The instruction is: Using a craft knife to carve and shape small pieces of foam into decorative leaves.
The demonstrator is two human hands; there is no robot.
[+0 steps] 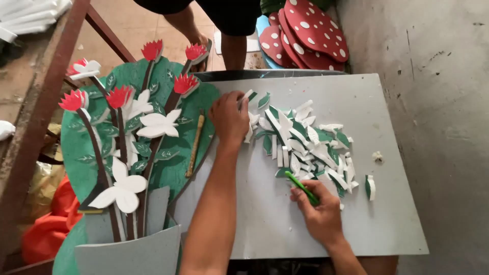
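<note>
Right hand [322, 211] curls knuckles-up around a slim green tool [301, 187], its tip pointing into the heap of foam leaf pieces [305, 145]. Left hand [229, 119], forearm stretched forward, pinches one white piece at the heap's left edge. Leaf pieces are flat, white with green faces, scattered on a grey board [387, 224]. Just left lies a foam flower panel [127, 147]: red blooms, white petals, dark stems, green backing. Red white-spotted mushroom cutouts [310, 30] lean beyond.

Craft workshop: foam flower panel [127, 137], cut foam scraps [305, 142] on grey board [387, 224], bare concrete wall [438, 76].
</note>
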